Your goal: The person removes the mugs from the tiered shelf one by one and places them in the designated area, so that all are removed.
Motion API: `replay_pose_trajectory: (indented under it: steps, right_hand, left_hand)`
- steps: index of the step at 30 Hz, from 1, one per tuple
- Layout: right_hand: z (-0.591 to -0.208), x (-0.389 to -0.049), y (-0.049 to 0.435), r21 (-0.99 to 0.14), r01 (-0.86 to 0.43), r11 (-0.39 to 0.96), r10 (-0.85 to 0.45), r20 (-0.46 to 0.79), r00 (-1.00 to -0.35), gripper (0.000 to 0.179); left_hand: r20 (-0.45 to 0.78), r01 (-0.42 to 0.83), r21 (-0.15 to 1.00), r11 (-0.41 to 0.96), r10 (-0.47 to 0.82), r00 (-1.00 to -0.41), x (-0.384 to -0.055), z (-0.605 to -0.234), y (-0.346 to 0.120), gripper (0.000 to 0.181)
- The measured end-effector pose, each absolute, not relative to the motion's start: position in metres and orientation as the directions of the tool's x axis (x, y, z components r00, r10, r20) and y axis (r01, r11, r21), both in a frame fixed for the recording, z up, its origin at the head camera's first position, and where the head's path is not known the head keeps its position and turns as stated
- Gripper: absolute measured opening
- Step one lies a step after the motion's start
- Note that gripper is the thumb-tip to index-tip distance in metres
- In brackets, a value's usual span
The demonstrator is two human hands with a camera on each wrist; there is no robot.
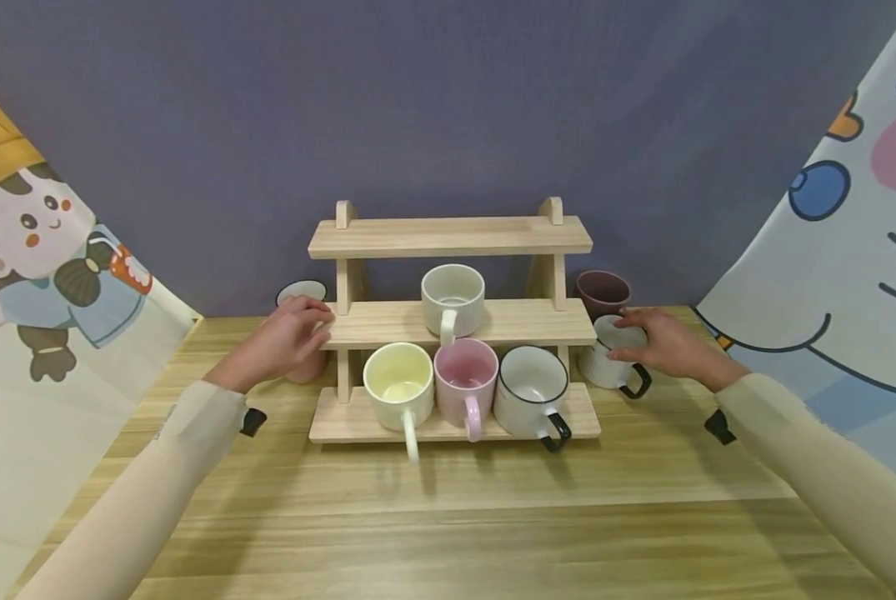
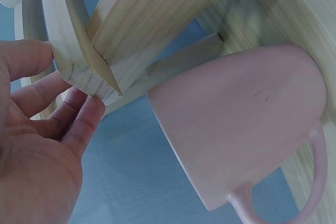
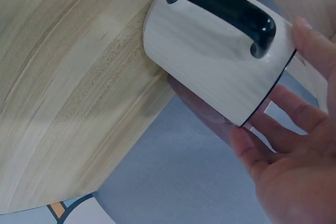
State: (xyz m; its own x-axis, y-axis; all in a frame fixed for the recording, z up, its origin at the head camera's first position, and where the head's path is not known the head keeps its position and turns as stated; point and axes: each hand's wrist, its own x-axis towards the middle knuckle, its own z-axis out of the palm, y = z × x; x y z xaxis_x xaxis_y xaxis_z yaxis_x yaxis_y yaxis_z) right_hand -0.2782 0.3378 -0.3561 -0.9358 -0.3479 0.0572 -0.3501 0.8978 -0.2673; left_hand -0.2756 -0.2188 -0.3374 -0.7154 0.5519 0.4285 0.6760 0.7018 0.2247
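A three-tier wooden shelf stands on the table. My left hand holds the left end of its middle board, thumb and fingertips on the wood in the left wrist view. Close by stands a pink mug, partly hidden by that hand in the head view. My right hand grips the rim of a white enamel-style mug with a black handle, right of the shelf. Thumb and fingers lie around its rim. Behind it is a dark mauve mug.
On the bottom tier are a pale yellow mug, a pink mug and a white mug with black rim. A cream mug stands on the middle tier. A dark-rimmed mug is behind my left hand. A grey-blue backdrop rises behind.
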Motion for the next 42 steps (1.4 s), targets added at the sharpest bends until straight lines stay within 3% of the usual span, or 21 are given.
replay_pose_trajectory:
  steps: [12,23,30,36,42]
  right_hand:
    - [-0.358,-0.281,0.338,-0.285,-0.367,0.886,-0.355,0.096,-0.930,0.059]
    - [-0.332,-0.270,0.315,-0.282,-0.388,0.877,-0.311,0.283,-0.907,0.053]
    - [-0.316,-0.262,0.300,-0.299,-0.475,0.828,-0.342,0.402,-0.849,0.039]
    - [-0.301,-0.249,0.277,-0.302,-0.510,0.806,-0.376,0.404,-0.834,0.038]
    - [-0.293,-0.251,0.259,-0.260,-0.620,0.740,-0.466,0.468,-0.751,0.034]
  left_hand:
    - [0.419,0.672,0.242,0.700,0.549,-0.723,-0.275,-0.337,-0.218,0.020]
    - [0.411,0.662,0.248,0.708,0.542,-0.733,-0.273,-0.336,-0.218,0.020]
    - [0.402,0.651,0.243,0.719,0.536,-0.742,-0.273,-0.336,-0.218,0.020]
    - [0.400,0.648,0.243,0.722,0.534,-0.745,-0.272,-0.335,-0.218,0.020]
    - [0.398,0.645,0.250,0.722,0.531,-0.749,-0.272,-0.335,-0.218,0.020]
